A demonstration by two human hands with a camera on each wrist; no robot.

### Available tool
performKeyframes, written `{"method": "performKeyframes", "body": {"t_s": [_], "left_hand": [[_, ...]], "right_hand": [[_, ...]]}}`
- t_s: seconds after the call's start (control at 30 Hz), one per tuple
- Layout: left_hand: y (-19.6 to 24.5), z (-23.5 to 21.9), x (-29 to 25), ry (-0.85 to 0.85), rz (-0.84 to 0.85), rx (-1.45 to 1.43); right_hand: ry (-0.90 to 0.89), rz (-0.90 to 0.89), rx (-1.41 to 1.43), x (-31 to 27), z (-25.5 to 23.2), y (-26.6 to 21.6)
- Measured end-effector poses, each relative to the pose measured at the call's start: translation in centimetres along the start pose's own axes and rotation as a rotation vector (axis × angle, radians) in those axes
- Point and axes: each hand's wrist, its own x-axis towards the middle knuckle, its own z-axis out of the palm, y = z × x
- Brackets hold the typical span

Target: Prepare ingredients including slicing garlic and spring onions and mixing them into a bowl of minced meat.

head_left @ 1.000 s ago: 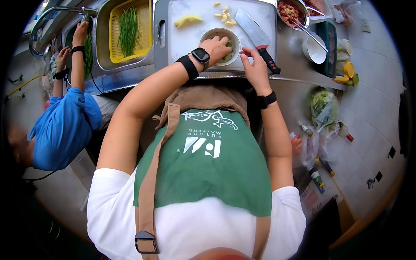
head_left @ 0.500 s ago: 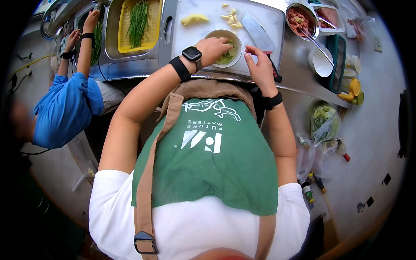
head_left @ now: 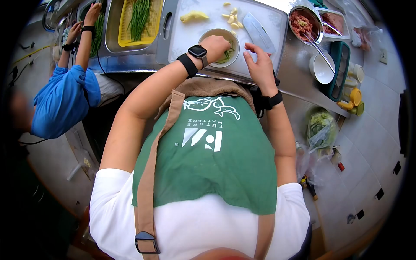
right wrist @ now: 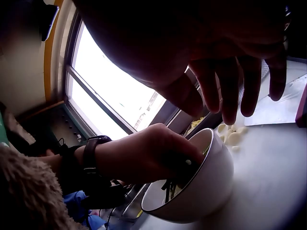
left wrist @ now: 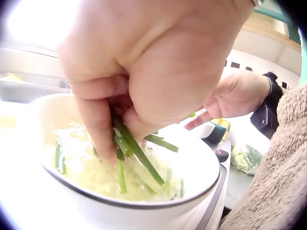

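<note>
In the head view a white bowl (head_left: 236,53) stands on the cutting board (head_left: 184,37). My left hand (head_left: 216,47) reaches into it. The left wrist view shows its fingers and thumb pinching cut scallion pieces (left wrist: 139,153) over cloudy, pale-yellow liquid, where more green strips float. My right hand (head_left: 261,68) hovers just right of the bowl, holding nothing, its fingers loosely extended in the right wrist view. Beyond it lies a broad-bladed knife (head_left: 256,31), its handle mostly hidden by that hand. Peeled garlic cloves (head_left: 232,18) and a piece of ginger (head_left: 194,17) lie behind the bowl.
To the left, a yellow basket (head_left: 159,26) of long green stalks sits in the sink, near a person in blue (head_left: 65,99). At right stand a metal bowl (head_left: 319,19) of minced meat with chopsticks, a white bowl (head_left: 323,71) and a green-rimmed container (head_left: 340,73).
My left fingers, spread in the bowl before, have closed together on the scallion pieces. My right hand has drawn slightly away from the bowl's rim. The head view has shifted a little.
</note>
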Motion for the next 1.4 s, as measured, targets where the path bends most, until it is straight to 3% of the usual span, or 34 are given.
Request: {"method": "performKeyframes", "body": {"t_s": [0.07,0.1,0.17,0.27,0.4,0.57,0.77,0.87,0.93,1.13,1.3,1.37,1.4], "left_hand": [[-0.2,-0.5,-0.4,-0.048,0.048,-0.074],[-0.3,-0.8,-0.7,-0.048,0.046,-0.076],[-0.2,-1.3,-1.6,0.045,0.103,-0.104],[1.4,-3.5,-2.5,-0.007,-0.02,-0.015],[1.9,-1.9,-2.0,0.01,-0.105,0.004],[1.5,0.2,-0.5,0.02,-0.085,0.012],[0.8,-0.9,-0.1,-0.102,-0.018,0.029],[0.2,-1.3,-0.8,-0.084,0.068,-0.05],[0.5,-2.1,-1.6,0.082,0.123,-0.076],[1.6,-2.6,-1.6,-0.044,-0.052,0.024],[0.8,0.0,-0.6,0.028,0.032,0.033],[0.5,0.3,0.3,-0.143,-0.007,0.092],[0.6,0.0,0.3,-0.144,-0.005,0.093]], "right_hand": [[-0.012,-0.167,-0.179,0.3,0.1,-0.7],[-0.015,-0.167,-0.18,0.3,0.4,-0.9],[0.023,-0.368,-0.425,0.6,0.9,-1.2],[0.007,-0.362,-0.48,1.2,1.0,-1.3],[0.069,-0.22,-0.389,1.6,-0.4,-1.2],[0.082,-0.154,-0.324,1.2,-1.2,-0.1],[0.09,-0.134,-0.278,0.4,-1.0,0.3],[0.09,-0.124,-0.263,0.2,-0.9,0.3],[0.089,-0.117,-0.256,0.2,-0.8,0.3],[0.095,-0.114,-0.239,-0.2,-0.8,0.3],[0.096,-0.114,-0.249,-0.5,-0.7,0.3],[0.098,-0.112,-0.248,-0.6,-0.6,0.3],[0.099,-0.114,-0.247,-0.6,-0.6,0.4]]}}
